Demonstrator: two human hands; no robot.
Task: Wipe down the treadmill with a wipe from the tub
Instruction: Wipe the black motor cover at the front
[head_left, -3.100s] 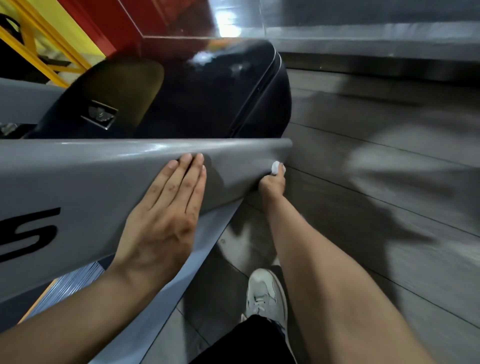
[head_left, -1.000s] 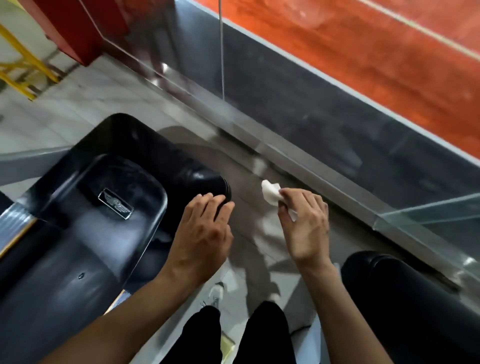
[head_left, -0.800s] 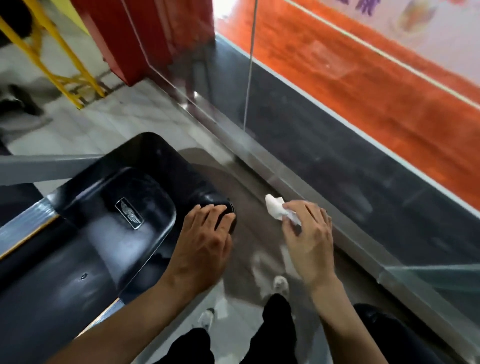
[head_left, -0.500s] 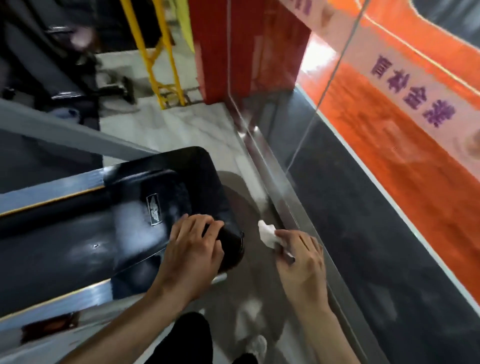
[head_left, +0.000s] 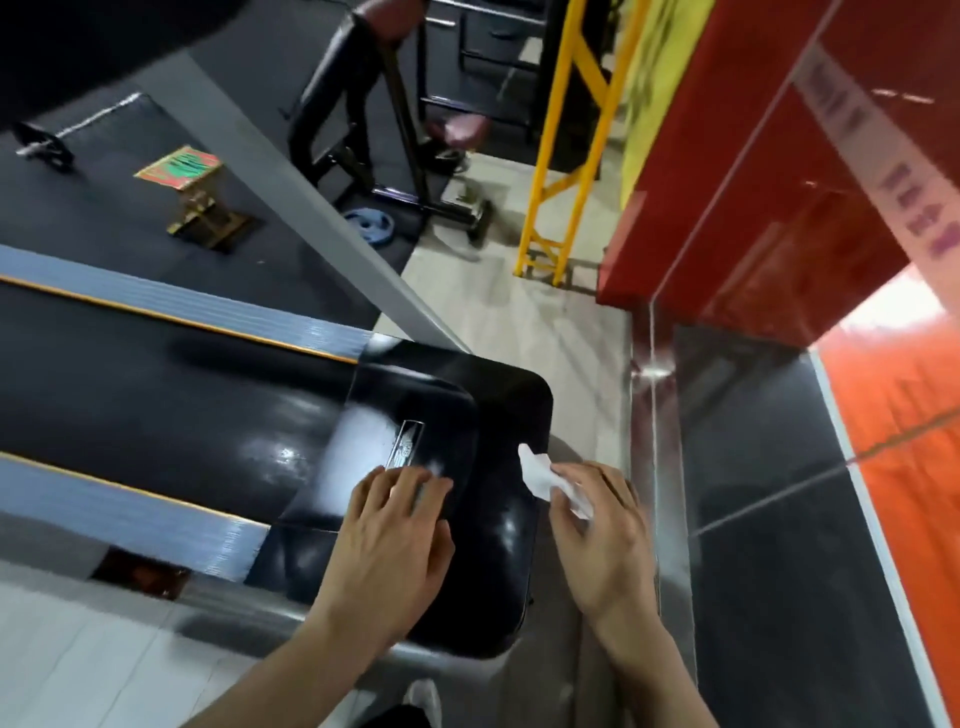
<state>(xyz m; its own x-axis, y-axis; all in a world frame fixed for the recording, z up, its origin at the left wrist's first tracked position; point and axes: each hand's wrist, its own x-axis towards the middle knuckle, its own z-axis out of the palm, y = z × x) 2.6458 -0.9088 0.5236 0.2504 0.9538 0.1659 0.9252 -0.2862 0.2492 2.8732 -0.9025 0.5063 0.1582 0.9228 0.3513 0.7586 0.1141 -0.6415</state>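
Right hand (head_left: 605, 540) pinches wipe (head_left: 540, 474) beside treadmill hood (head_left: 498, 395) edge; left hand (head_left: 392, 540) flat atop.

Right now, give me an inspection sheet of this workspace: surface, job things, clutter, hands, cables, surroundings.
Surface: glossy black motor cover of the treadmill, glare patches on it; black belt to the left.
Job's things: crumpled white wipe; tub not in view.
Clutter: blue weight plate and a small stand on the dark floor beyond.
Hands: left hand flat on the cover; right hand pinches the wipe in its fingers.
Cables: nothing seen.
Surroundings: glass panel on the right, red column, yellow frame.
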